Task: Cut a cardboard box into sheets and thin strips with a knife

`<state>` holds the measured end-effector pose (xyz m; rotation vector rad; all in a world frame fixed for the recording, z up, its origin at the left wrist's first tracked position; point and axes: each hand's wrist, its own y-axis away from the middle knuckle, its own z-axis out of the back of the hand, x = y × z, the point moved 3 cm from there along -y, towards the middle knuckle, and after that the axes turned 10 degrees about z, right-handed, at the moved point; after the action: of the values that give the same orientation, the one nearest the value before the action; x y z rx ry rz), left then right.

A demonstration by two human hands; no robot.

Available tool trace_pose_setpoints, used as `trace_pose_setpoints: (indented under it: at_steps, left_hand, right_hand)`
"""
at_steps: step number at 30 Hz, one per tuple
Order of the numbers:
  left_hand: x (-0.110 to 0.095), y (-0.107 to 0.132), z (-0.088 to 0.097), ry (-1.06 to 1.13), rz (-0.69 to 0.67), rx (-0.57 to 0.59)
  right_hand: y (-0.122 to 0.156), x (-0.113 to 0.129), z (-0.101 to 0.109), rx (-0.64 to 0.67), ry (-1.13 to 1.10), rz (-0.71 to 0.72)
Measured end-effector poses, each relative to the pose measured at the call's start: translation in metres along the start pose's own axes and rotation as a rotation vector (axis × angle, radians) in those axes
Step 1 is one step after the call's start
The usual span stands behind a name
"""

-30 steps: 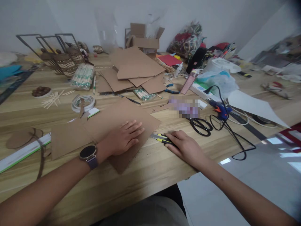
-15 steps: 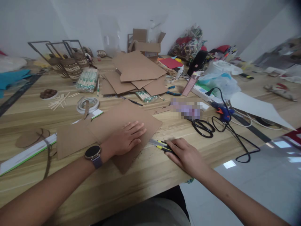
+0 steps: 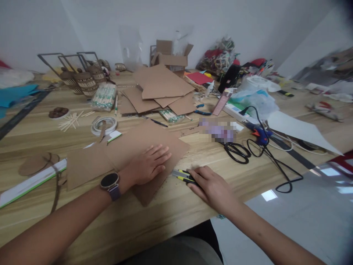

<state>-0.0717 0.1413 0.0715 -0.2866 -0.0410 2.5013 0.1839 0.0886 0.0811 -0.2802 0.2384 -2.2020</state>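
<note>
My left hand (image 3: 147,165) lies flat, fingers stretched out, pressing on a brown cardboard sheet (image 3: 132,145) on the wooden table (image 3: 176,206). A dark watch (image 3: 109,182) sits on that wrist. My right hand (image 3: 211,186) is closed round a yellow and black utility knife (image 3: 183,175). The knife's tip sits at the sheet's right edge, close to my left fingertips.
Black scissors (image 3: 237,151) and a blue glue gun (image 3: 259,133) with a looping black cable lie to the right. More cardboard sheets (image 3: 161,86), a cardboard box (image 3: 171,59), a tape roll (image 3: 104,125), stick bundles and small baskets fill the back. A white ruler (image 3: 30,180) lies at left.
My right hand has drawn the knife back along the sheet's right edge, towards me and slightly left. My left hand has stayed flat on the cardboard.
</note>
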Motion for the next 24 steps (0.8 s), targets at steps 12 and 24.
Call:
trace_pose_setpoints:
  at_steps: [12,24]
  left_hand:
    - [-0.001,0.0,0.001,-0.014,-0.004,0.023]
    - [-0.001,0.0,0.001,0.004,-0.001,0.027]
  right_hand:
    - [-0.002,0.022,0.0,-0.027,0.033,0.042]
    - [-0.003,0.032,-0.002,-0.028,0.102,0.082]
